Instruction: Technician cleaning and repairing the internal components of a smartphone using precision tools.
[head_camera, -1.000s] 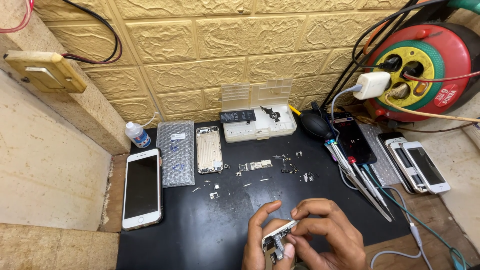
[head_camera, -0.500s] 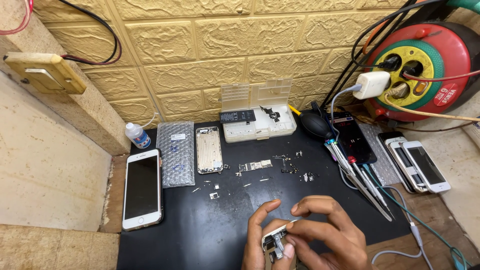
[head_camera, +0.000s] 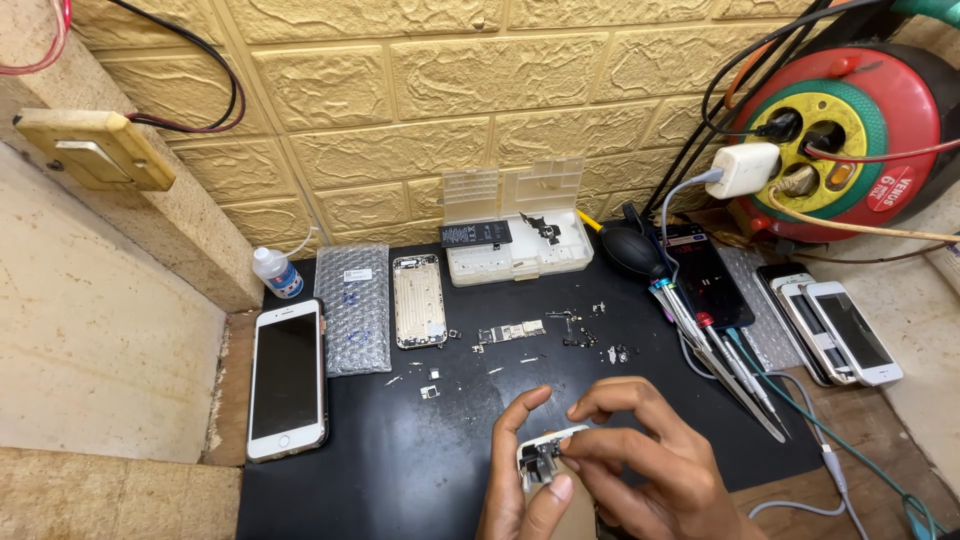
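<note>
My left hand (head_camera: 520, 490) grips a small white and black phone part (head_camera: 541, 457) at the near edge of the black mat (head_camera: 380, 450). My right hand (head_camera: 655, 465) pinches the same part from the right with thumb and forefinger. Farther up the mat lie a bare metal phone housing (head_camera: 419, 300), a small circuit board (head_camera: 512, 332) and several loose screws and tiny parts (head_camera: 585, 335). The underside of the held part is hidden by my fingers.
A white phone (head_camera: 287, 378) and a bubble-wrap bag (head_camera: 353, 306) lie at the left. A clear parts box (head_camera: 520, 245) stands by the brick wall. Screwdrivers and tweezers (head_camera: 720, 360), a black blower (head_camera: 632, 250), more phones (head_camera: 835, 330) and a red cable reel (head_camera: 840, 120) fill the right.
My fingers have shifted slightly on the small part, the right forefinger curling closer over it. Nothing else on the mat has moved.
</note>
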